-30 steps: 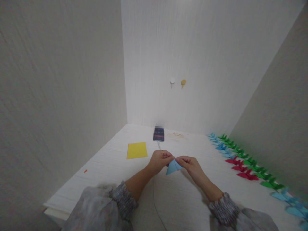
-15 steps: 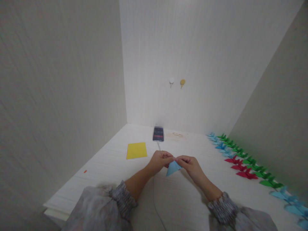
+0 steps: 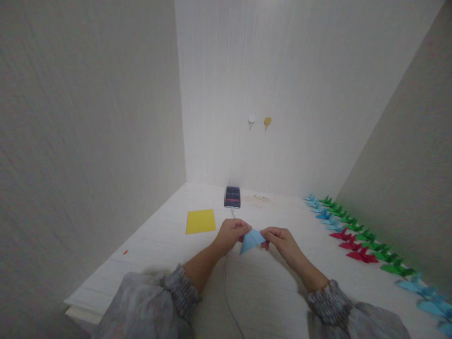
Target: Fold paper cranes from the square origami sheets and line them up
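A light blue piece of folded origami paper (image 3: 252, 241) is held above the white table, its creased face toward me and one point hanging down to the left. My left hand (image 3: 233, 235) pinches its upper left edge between thumb and fingers. On the other side, my right hand (image 3: 277, 238) grips the right corner, fingers curled behind it. Beyond my left hand lies a square stack of yellow paper (image 3: 200, 221), flat on the table.
A phone (image 3: 232, 197) with a white cable (image 3: 228, 296) stands by the back wall. Rows of folded paper cranes in green (image 3: 367, 235), red (image 3: 362, 254) and blue (image 3: 429, 293) line the right side. A small orange scrap (image 3: 125, 252) lies left. Two hooks (image 3: 267, 121) hang on the wall.
My hands have moved apart along the paper's top edge, the left one slightly leftward. More of the blue paper's face now shows, and it has shifted a little left and up.
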`<state>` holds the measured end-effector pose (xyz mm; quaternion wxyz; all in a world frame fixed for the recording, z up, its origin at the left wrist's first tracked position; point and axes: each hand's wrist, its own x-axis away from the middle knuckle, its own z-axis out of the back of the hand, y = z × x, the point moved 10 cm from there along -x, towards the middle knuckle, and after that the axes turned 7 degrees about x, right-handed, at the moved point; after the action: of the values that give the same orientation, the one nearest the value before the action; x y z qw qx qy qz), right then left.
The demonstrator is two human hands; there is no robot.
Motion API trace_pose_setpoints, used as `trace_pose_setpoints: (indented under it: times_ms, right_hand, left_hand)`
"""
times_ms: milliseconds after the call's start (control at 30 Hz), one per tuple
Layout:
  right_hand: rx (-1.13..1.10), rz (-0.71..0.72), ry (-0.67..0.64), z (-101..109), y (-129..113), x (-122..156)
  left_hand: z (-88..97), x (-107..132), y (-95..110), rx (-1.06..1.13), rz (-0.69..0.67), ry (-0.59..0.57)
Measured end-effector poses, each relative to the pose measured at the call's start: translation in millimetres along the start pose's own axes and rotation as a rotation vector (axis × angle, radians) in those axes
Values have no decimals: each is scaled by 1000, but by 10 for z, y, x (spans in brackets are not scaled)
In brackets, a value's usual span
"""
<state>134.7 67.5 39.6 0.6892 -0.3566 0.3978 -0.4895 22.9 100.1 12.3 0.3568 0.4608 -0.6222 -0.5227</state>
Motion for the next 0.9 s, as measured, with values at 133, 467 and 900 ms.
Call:
trace_pose_setpoints:
  times_ms: [133,467,900]
  right_hand:
    - [-21,-11,7,55,-15,4]
    - [-79,-59,-40,31,7,-5]
    - [-12,-35,144,418,243,-25]
  left_hand:
    - [14,0,29,17,-2,19]
    - [-20,7,43,19,-21,11]
    - [223,-42,43,45,-28,156]
